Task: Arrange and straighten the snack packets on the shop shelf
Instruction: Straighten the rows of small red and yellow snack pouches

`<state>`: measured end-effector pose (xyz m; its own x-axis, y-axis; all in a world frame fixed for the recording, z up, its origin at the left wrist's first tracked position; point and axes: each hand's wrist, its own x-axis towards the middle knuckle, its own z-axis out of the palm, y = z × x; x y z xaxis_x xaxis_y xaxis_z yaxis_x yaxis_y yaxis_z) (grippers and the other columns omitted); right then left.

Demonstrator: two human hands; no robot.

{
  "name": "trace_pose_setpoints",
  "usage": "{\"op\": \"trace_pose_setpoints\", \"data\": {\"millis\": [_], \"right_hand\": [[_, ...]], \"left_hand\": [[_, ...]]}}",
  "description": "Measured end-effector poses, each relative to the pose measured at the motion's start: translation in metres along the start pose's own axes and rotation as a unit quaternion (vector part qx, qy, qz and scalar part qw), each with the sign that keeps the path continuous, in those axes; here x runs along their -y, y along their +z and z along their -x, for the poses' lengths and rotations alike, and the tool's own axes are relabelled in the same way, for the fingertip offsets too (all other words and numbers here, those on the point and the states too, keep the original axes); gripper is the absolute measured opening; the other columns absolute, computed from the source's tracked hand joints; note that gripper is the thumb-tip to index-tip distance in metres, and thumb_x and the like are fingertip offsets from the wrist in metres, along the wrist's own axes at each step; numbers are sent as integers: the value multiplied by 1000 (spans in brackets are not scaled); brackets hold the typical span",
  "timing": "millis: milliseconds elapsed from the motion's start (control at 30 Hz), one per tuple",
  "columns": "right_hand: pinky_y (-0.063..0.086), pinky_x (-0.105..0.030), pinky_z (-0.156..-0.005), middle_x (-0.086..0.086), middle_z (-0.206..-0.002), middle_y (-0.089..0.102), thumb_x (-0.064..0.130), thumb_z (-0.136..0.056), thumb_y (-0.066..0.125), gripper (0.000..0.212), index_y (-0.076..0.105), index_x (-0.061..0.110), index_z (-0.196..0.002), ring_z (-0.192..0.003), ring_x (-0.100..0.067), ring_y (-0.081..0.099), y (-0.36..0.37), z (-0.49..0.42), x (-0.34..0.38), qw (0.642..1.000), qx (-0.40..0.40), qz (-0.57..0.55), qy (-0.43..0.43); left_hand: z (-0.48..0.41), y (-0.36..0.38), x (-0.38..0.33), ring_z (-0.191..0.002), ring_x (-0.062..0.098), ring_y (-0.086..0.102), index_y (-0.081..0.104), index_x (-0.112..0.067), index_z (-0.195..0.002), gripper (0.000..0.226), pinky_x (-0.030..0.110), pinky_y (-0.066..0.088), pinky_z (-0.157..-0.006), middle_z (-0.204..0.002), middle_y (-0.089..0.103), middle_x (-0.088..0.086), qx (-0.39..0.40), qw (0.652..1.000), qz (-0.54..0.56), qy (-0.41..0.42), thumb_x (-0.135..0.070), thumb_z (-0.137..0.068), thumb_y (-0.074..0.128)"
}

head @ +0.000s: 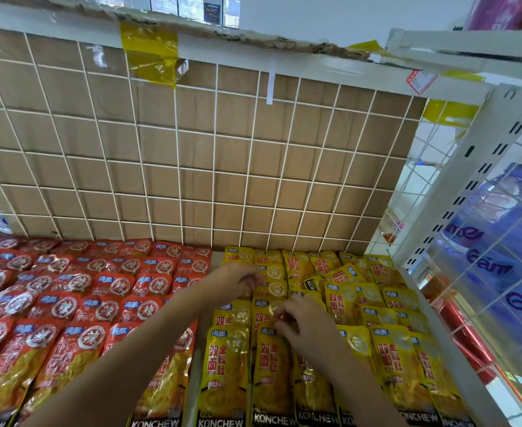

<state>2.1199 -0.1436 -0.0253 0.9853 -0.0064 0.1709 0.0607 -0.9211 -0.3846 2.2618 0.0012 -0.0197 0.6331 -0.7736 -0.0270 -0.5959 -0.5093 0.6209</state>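
On the white shop shelf (469,377), glossy, crinkled yellow packets (389,359) lie in overlapping rows beside red packets (68,303). Left hand (238,280) and right hand (304,326), slightly apart, each pinch a yellow packet's top edge.

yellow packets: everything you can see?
The yellow packets are glossy pouches with red characters, a clear round window near the top and a black KONCHEW band at the bottom. They lie flat in overlapping columns right of the red packets. One near the back lies askew, black band showing. The left hand and right hand grip packets in the left columns.
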Motion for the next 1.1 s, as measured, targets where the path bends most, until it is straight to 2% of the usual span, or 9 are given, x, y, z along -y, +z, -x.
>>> {"op": "trace_pose_setpoints", "data": {"millis": [100, 167, 267, 333, 500, 633, 767, 900, 1100], "right_hand": [[31, -21, -91, 10, -105, 52, 36, -92, 49, 22, 57, 22, -107, -104, -7, 42, 0, 4, -8, 999, 5, 38, 0], [30, -24, -97, 9, -110, 52, 41, -92, 47, 25, 56, 24, -109, -109, -8, 41, 0, 4, -11, 998, 28, 62, 7], [29, -21, -90, 9, -107, 52, 44, -90, 50, 26, 57, 24, -104, -107, -8, 40, 1, 1, -10, 998, 37, 60, 2], [28, -19, -83, 9, -102, 52, 42, -89, 52, 23, 57, 23, -100, -102, -7, 41, 1, 0, -7, 998, 42, 51, 4], [28, -20, -77, 13, -90, 46, 35, -88, 56, 10, 51, 27, -85, -90, -4, 38, 1, -2, -1, 999, 38, 12, 35], [27, -20, -77, 12, -89, 45, 33, -88, 57, 15, 59, 18, -92, -88, -4, 37, 5, -4, 4, 999, 29, 3, 33], [27, -21, -77, 13, -87, 46, 32, -88, 56, 16, 61, 17, -91, -85, -4, 38, 8, -4, 6, 999, 13, -2, 43], [31, -23, -84, 10, -91, 52, 32, -89, 54, 18, 61, 16, -94, -93, -9, 45, 8, -3, 8, 999, 10, 8, 46], [32, -23, -84, 4, -104, 60, 31, -89, 55, 19, 63, 16, -98, -101, -12, 48, 4, -5, 9, 998, 31, 13, 48]], "left_hand": [[1, -4, 3, -88, 4, 51, 64, -13, -108, 20, 0, 33, -63, -107, 64, 0, 19, 999, -26, 4, -14, -93, 52], [0, -3, 1, -89, 4, 51, 65, -13, -108, 20, 4, 36, -66, -107, 64, 1, 35, 998, -41, 11, -18, -91, 57], [0, 0, -3, -89, 6, 52, 66, -13, -107, 21, 19, 42, -77, -106, 65, 4, 46, 997, -59, 16, -18, -88, 60], [0, 2, -4, -90, 7, 52, 66, -13, -107, 20, 23, 43, -80, -106, 64, 5, 45, 997, -62, 18, -17, -88, 61], [3, 2, -6, -91, 5, 51, 66, -14, -110, 22, 17, 41, -79, -108, 64, 1, 41, 997, -56, 28, -14, -88, 59], [5, 1, -8, -95, 8, 55, 66, -16, -111, 24, 22, 46, -85, -109, 64, 1, 48, 997, -58, 27, -14, -88, 60], [9, 0, -10, -90, 2, 49, 66, -15, -112, 24, 15, 39, -80, -110, 64, -1, 47, 998, -45, 26, -13, -89, 59], [9, 0, -11, -89, 1, 49, 65, -16, -112, 25, 14, 39, -79, -110, 65, 0, 49, 998, -44, 20, -13, -89, 58], [11, 1, -12, -92, 2, 50, 64, -17, -113, 25, 13, 39, -80, -112, 63, -1, 44, 998, -48, 16, -14, -90, 58]]}}
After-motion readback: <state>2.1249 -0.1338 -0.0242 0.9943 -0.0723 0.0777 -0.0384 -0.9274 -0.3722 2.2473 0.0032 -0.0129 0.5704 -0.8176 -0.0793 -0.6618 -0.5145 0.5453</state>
